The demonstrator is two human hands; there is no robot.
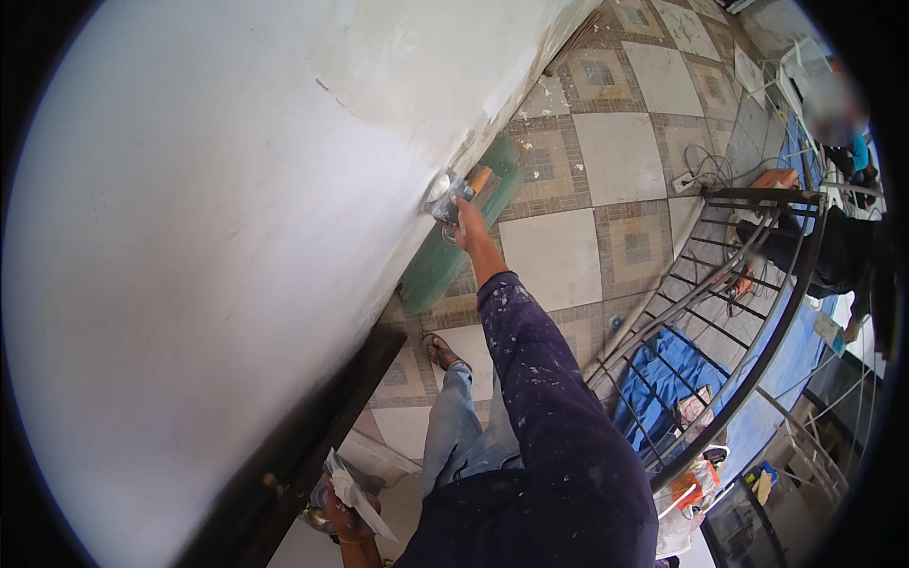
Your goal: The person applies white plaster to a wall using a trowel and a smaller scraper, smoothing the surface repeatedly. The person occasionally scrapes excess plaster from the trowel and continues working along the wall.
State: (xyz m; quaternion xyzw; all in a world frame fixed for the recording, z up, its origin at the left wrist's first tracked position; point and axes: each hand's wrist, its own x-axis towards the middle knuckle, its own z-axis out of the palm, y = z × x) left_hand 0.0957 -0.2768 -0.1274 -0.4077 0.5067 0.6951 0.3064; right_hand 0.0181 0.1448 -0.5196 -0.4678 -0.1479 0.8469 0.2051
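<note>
My right hand point(465, 227) has its fingers closed around a grey flat tool point(452, 204), far ahead at the white wall point(246, 189), above a green strip point(437, 267). Near left, my left hand point(338, 516), fingers partly hidden, clasps a white-smeared plate point(360, 500).

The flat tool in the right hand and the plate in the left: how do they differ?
The flat tool in the right hand is at the wall; the plate in the left hand is lower in the picture. The flat tool looks mostly grey, the plate mostly white. Both are hand-held and show white material.
</note>
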